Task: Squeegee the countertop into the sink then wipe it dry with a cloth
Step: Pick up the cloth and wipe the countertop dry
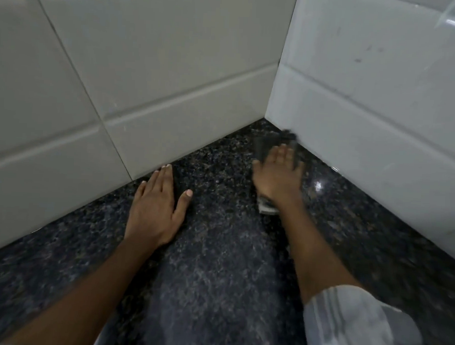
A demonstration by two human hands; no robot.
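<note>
The dark speckled granite countertop (pixel 211 250) runs into a tiled corner. My left hand (pixel 157 203) lies flat on it, fingers apart, fingertips close to the back wall, holding nothing. My right hand (pixel 277 175) is blurred and presses flat on a dark grey cloth (pixel 264 145) near the corner; a paler edge of the cloth (pixel 268 208) shows under the wrist. The fingers are spread over the cloth rather than curled round it. No sink or squeegee is in view.
White tiled walls (pixel 173 77) stand behind and on the right (pixel 369 113), meeting at a corner just beyond the cloth. A bright glint (pixel 318 186) shows on the counter right of my right hand. A striped pale sleeve (pixel 358 324) covers my right forearm.
</note>
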